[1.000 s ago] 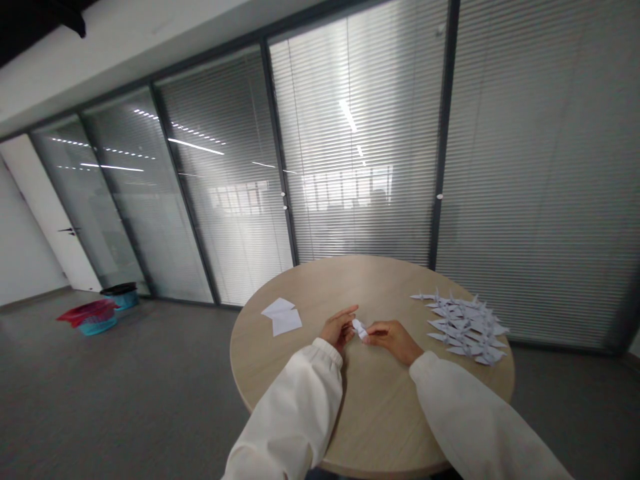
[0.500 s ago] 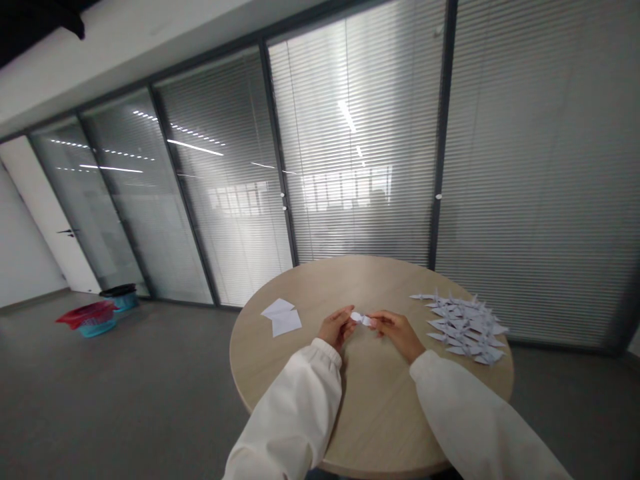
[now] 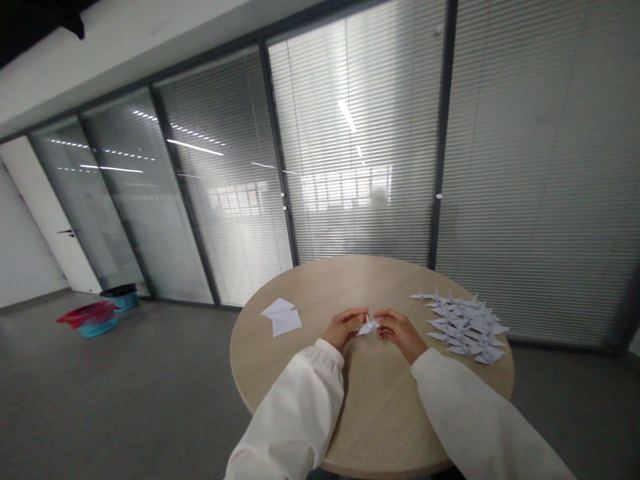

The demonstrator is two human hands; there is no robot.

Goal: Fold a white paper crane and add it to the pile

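A small folded white paper crane is held between my two hands over the middle of the round table. My left hand is closed on its left side, fingertips pinching the paper. From the other side, the fingers of my right hand are closed on its right end. Fine folds are too small to make out. To the right lies a pile of folded white paper cranes. White paper sheets lie flat to the left of my left hand.
Glass partitions with blinds stand just behind the table. On the floor at far left are a blue bin with a red liner and another with a black liner. A white door stands beyond them.
The crane has been turned between my hands and now points differently, its shape more spread. Both hands have shifted slightly right and their fingers have changed grip. The pile and sheets are unmoved.
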